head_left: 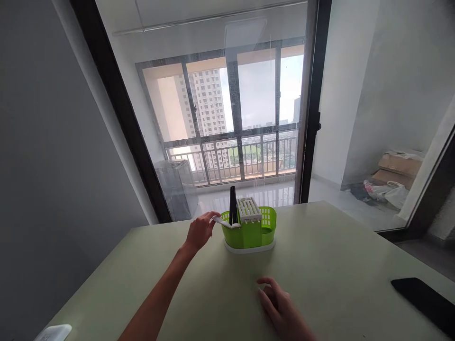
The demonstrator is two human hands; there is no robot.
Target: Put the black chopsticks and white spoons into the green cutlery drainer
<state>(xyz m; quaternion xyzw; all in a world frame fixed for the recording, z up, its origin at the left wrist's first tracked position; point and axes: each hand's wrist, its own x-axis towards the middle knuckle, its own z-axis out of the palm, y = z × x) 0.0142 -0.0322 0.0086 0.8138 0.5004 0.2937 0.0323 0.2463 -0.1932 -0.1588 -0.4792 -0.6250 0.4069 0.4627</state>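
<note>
A bright green basket (pixel 250 228) with holes in its walls sits on a white base near the far edge of the pale table (pixel 337 246). A white slotted insert and a tall black thing (pixel 232 206) stand in it. The left hand (pixel 199 230) pinches a white spoon (pixel 224 221) lying on the basket's rim. The right hand (pixel 282 308) rests open and flat on the table, holding nothing.

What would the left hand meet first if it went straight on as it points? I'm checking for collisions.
Probably the white spoon-like utensil at the left hand fingertips, then the green plastic caddy; contact is unclear.
</note>
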